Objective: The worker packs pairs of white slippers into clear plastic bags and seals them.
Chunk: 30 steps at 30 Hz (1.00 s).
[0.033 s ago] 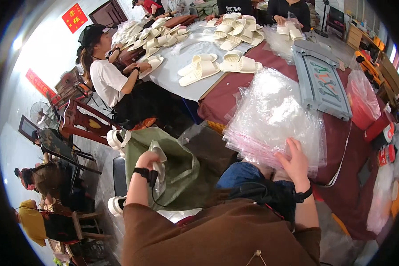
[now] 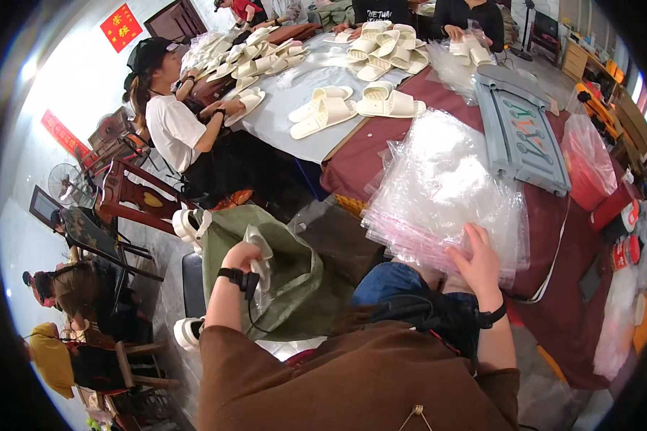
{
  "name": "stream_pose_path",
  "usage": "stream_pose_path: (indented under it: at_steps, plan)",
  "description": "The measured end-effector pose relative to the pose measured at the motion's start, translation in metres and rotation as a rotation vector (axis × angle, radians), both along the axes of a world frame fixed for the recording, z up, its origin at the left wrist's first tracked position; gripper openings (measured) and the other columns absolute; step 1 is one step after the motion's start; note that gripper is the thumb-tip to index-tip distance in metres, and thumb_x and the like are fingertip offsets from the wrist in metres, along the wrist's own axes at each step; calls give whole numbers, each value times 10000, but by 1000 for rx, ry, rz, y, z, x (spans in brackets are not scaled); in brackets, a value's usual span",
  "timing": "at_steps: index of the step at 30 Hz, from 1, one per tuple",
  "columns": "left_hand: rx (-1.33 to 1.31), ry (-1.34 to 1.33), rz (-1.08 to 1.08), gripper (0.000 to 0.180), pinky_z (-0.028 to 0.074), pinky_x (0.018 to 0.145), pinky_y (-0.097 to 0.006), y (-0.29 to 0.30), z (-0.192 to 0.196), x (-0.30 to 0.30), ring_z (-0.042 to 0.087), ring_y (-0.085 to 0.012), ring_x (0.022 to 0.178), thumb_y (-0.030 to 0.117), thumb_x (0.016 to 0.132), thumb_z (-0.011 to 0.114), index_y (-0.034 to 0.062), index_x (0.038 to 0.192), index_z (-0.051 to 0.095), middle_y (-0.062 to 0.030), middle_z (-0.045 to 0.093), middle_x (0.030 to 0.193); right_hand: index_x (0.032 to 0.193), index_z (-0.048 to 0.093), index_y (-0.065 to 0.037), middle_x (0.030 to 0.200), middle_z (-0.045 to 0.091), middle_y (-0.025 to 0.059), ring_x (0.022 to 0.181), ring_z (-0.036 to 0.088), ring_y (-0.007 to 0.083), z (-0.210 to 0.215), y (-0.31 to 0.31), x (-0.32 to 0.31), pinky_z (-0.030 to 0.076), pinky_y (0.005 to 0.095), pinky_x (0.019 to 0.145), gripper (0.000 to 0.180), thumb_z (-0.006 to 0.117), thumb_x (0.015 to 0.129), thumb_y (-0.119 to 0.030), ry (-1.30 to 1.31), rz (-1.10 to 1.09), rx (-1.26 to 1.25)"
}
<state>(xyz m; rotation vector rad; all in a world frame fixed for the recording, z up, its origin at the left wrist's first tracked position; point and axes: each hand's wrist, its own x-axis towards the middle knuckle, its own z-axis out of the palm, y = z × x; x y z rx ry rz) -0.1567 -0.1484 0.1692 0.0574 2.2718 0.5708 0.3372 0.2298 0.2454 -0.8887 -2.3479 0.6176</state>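
Slipper [image 2: 259,248], cream-coloured, sits in the left hand [image 2: 241,256], whose fingers are curled shut around it. It hangs just above the open mouth of a green sack [image 2: 287,287] beside the person's knee. The right hand [image 2: 478,262] lies apart from it, fingers spread flat on the near edge of a stack of clear bags [image 2: 446,187]; it presses on the top bag, and no pinch shows. The stack rests on the table [image 2: 568,287] with its maroon cloth and hangs slightly over the edge.

Farther along the table lie more cream slippers [image 2: 323,111] on a pale sheet, a grey plastic tray [image 2: 517,129] just beyond the bags, and a red bag [image 2: 586,161]. A person in a white shirt [image 2: 172,126] works at the left side, near a wooden chair [image 2: 133,194]. Between the two hands are only the person's own lap and a dark strap; the sack mouth is unobstructed.
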Motion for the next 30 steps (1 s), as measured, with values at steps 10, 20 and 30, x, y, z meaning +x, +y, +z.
stream_pose_path:
  at_steps: [10, 20, 30]
  plan:
    - [195, -166, 283, 335, 590, 710, -411, 29, -64, 27, 691, -277, 955, 158, 856, 668, 33, 1166, 635, -119, 691, 1099, 1325, 548, -14, 1378, 538, 135, 1184, 594, 351, 0, 2, 4, 516, 405, 929, 660, 772, 817, -368, -31, -33, -17]
    - [232, -472, 258, 472, 476, 996, -422, -46, -124, 47, 652, -309, 1099, 199, 869, 705, -11, 1277, 590, -135, 694, 1195, 1333, 538, 3, 1378, 532, 163, 1228, 562, 362, -1, 2, 3, 496, 414, 966, 670, 769, 822, -365, -26, -15, -28]
    - [-309, 16, -810, 521, 470, 906, -521, -142, -192, 12, 614, -312, 1115, 239, 842, 768, -13, 1269, 607, -177, 655, 1240, 1339, 536, -8, 1395, 526, 155, 1218, 570, 361, 2, 1, -9, 499, 413, 962, 672, 769, 822, -367, 15, 39, -122]
